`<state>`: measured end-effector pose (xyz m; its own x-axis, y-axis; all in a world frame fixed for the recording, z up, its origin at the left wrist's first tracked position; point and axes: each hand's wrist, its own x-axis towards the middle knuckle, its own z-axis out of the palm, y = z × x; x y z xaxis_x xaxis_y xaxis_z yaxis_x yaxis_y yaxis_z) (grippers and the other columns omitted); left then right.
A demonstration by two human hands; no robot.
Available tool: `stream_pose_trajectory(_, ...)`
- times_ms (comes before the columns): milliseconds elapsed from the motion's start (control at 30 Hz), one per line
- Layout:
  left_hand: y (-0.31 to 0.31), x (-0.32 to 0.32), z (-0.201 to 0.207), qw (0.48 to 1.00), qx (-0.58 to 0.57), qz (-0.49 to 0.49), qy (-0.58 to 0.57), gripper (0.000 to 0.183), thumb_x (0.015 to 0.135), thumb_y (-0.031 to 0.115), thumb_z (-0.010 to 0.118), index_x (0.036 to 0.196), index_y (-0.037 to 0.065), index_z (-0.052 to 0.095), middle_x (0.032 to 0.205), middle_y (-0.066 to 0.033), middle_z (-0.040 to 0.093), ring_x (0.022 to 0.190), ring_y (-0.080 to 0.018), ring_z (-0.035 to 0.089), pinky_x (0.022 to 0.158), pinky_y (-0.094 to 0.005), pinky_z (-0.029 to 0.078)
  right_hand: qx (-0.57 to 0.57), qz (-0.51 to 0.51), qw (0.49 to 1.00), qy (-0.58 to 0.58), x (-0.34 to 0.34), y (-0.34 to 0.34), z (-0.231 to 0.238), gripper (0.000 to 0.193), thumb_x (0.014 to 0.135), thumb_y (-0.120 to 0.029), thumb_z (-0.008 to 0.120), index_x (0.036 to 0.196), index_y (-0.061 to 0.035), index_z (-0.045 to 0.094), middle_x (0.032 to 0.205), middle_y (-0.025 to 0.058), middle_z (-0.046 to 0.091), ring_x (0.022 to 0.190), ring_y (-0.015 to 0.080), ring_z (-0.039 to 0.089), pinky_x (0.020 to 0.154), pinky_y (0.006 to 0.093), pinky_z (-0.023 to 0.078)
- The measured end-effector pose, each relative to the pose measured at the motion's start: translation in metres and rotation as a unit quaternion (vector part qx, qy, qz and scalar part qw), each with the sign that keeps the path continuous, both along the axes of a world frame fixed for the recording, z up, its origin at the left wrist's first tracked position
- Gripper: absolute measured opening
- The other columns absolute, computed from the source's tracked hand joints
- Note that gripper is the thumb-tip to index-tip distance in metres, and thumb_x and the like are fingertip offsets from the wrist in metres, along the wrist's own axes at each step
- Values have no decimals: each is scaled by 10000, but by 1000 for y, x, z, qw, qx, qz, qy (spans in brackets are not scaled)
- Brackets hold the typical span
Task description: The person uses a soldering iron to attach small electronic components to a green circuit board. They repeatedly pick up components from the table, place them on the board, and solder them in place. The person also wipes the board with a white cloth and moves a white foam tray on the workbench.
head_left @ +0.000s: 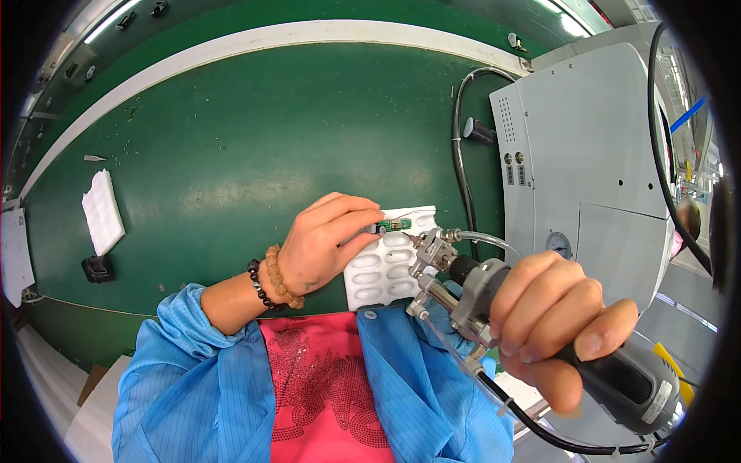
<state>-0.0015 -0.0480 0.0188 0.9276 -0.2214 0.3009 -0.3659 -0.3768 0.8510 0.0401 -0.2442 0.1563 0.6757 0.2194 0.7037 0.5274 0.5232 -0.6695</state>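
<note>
My left hand (328, 235) reaches in from the left and pinches a small part with a green circuit board (396, 224) between thumb and fingers. The part is at the far edge of a white tray (371, 280) with several oval recesses. In my right hand (559, 328) is a powered screwdriver (629, 386), its fingers wrapped around the dark body. The metal head (436, 253) of the screwdriver points left, with its tip close to the circuit board; whether they touch, I cannot tell. Clear and black tubes run from the tool.
A large grey machine (583, 139) with a gauge stands at the right, a black hose (457, 139) beside it. On the green table (270, 131) lie a white foam piece (103, 212) and a black block (97, 268) at the left. A dark cylindrical part (480, 131) sits near the machine.
</note>
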Motion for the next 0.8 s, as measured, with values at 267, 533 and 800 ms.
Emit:
stream_pose_trajectory(267,-7,0,-4,1000,21,8,-20,331,672,79,837,985,63,733,1016,-68,722,1048,-280,629,865,-383,503,-1,20,1000,5,0,-4,1,380,837,-205,803,957,-58,474,696,56,555,482,163,539,446,284,462)
stream_pose_trajectory(533,-7,0,-13,999,14,24,-16,334,657,86,836,973,65,732,1007,-47,710,1036,-274,622,876,-378,478,-59,5,998,11,7,16,-12,395,880,-322,757,1040,-88,482,664,8,547,488,100,541,432,220,475)
stream_pose_trajectory(800,-4,-1,-5,1000,6,27,-15,326,656,44,817,969,47,726,957,-52,687,984,-266,614,841,-386,484,-41,44,998,33,10,20,-12,397,832,-221,809,965,-65,470,701,51,557,467,148,527,424,266,450)
